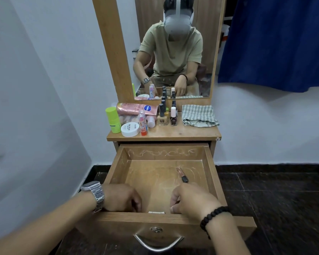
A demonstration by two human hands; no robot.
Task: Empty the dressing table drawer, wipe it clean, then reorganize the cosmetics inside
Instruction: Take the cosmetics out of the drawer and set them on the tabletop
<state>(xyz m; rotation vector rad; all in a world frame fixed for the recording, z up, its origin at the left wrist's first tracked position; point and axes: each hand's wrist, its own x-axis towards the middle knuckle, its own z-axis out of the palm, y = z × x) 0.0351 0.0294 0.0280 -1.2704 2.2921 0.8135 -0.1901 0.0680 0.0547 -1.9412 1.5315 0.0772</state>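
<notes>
Head view: a lip gloss tube, lying diagonally toward the drawer's front-right corner, is approached by the curled, empty right hand; left hand curled, contents unclear.

The left hand's fingertips are hidden behind the drawer's front edge; the lip gloss is blurred.

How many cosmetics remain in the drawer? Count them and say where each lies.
1. A slim dark-capped tube lies on the drawer floor, right of centre, just beyond the right hand. Others may be hidden under the left hand or right hand at the front.
</notes>
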